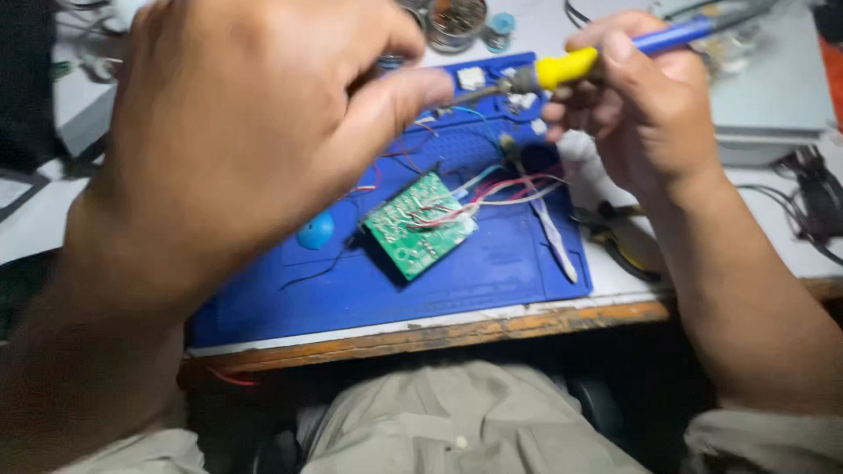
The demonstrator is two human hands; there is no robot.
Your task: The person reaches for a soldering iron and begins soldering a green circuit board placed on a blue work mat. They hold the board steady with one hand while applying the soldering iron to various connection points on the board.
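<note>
The right hand (645,114), up at about 2 o'clock, has its fingers curled tight around a soldering iron (606,54) with a yellow collar and blue handle; the metal tip points toward 9 o'clock and ends near the left thumb. The left hand (237,132) fills the field from 9 to 12 o'clock, raised close to the camera, thumb and forefinger pinched together. Whether anything thin sits in that pinch cannot be told through the blur.

Below both hands, a green circuit board (420,225) lies tilted on a blue work mat (492,272) near the centre, with red, white and blue wires (492,189) fanning off it toward 1 o'clock. A small blue round object (316,231) rests just beside the board at its 9 o'clock side.

The mat's front edge runs close along the worn wooden table edge (492,326) at 6 o'clock. Bare mat lies open between board and front edge. Off the mat's right edge, at 3 o'clock, pliers (628,247) lie on the tabletop, and a tangle of black cable (812,197) sits near the far right edge.
</note>
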